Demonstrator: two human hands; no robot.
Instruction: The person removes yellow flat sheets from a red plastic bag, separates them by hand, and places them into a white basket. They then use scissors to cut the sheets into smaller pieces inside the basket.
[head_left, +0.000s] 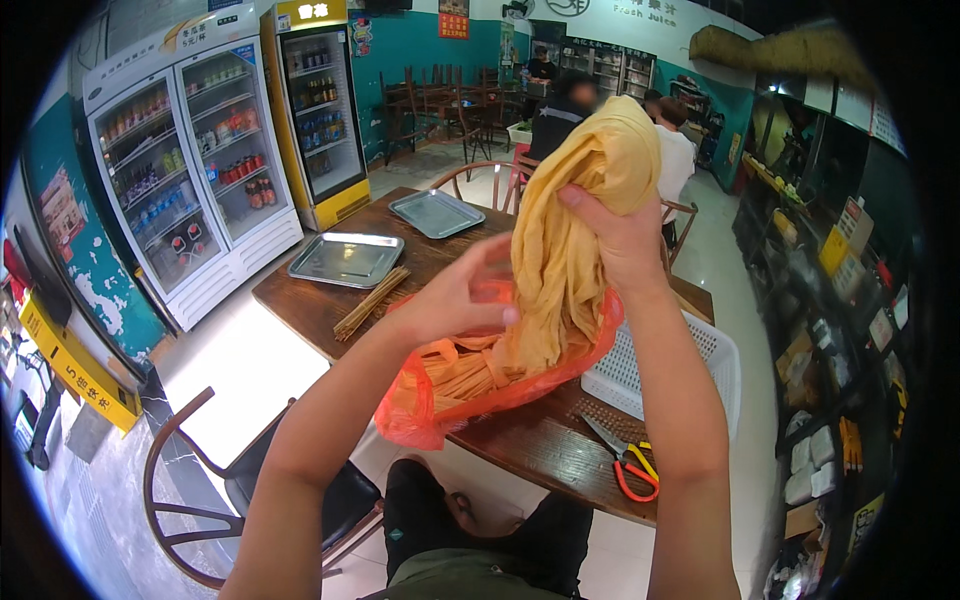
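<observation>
My right hand (611, 232) is closed around a thick bundle of long, soft yellow sheets (562, 270), possibly tofu skin, and holds it up so that it hangs down into a red plastic bag (517, 394). Just left of the bundle, my left hand (476, 289) has its fingers apart and holds nothing; whether its fingertips touch the bundle I cannot tell. More yellow-orange strips (457, 379) lie in the open bag, which rests on the dark wooden table (525, 442). A bunch of thin wooden skewers (371, 304) lies to the left.
Two metal trays (346, 259) (436, 213) are at the table's far left. A white perforated plastic basket (712, 360) stands on the right, with scissors (626, 461) near the front edge. A chair (202, 517) is at lower left. People sit beyond the table.
</observation>
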